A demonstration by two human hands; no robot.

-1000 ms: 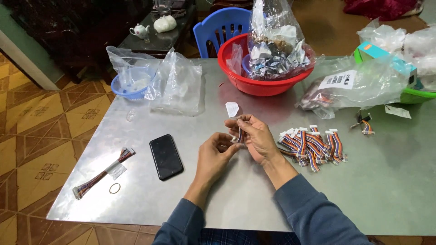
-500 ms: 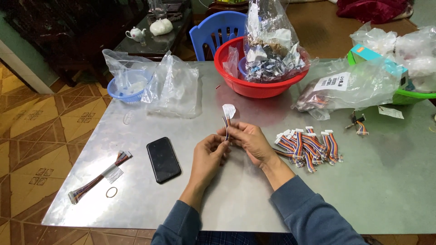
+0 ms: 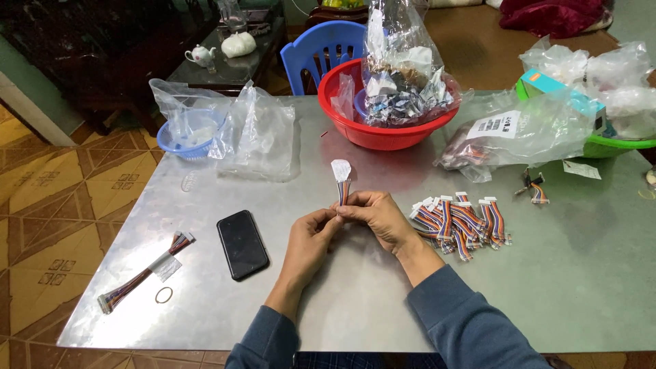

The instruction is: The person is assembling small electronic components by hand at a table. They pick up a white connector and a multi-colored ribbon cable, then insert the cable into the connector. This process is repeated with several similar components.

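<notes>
— What are the fingers doing?

— Both hands meet over the middle of the metal table (image 3: 355, 301). The right hand (image 3: 374, 217) curls its fingers around a short multicoloured ribbon cable (image 3: 342, 190), and the left hand (image 3: 311, 236) pinches the same cable from below with its fingertips (image 3: 333, 217). The cable stands upright above the knuckles, its white tag on top.

— And around them?

— Just right of the right hand lies a pile of folded ribbon cables (image 3: 461, 219). Left of the left hand lies a black phone (image 3: 242, 244), farther left a long cable bundle (image 3: 143, 273) beside a rubber band (image 3: 163, 295). Beyond the hands stands a red basin (image 3: 355, 126) with plastic bags.
</notes>
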